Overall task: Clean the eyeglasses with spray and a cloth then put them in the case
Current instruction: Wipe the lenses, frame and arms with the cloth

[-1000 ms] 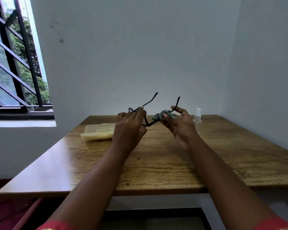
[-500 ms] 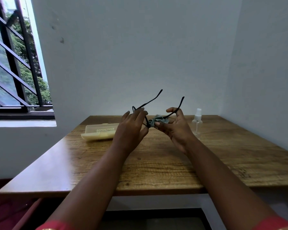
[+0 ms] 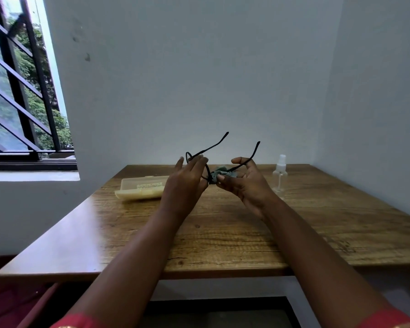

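Observation:
Black-framed eyeglasses (image 3: 213, 147) are held up above the wooden table (image 3: 223, 233), temples unfolded and pointing away and up. My left hand (image 3: 187, 181) grips the left side of the frame. My right hand (image 3: 249, 183) pinches a bunched grey-green cloth (image 3: 219, 174) against the right lens, near the bridge. The lenses are mostly hidden by my fingers and the cloth. A closed, pale yellow case (image 3: 140, 189) lies on the table left of my hands. A small clear spray bottle (image 3: 280, 176) with a white nozzle stands upright to the right.
The table fills a corner, with white walls behind and to the right. A barred window (image 3: 21, 91) is at the left. Bare tabletop stretches in front of my hands up to the near edge.
Both hands lifted the glasses slightly, then settled. My right hand slid the cloth leftward along the frame toward the bridge. The case and bottle stayed put.

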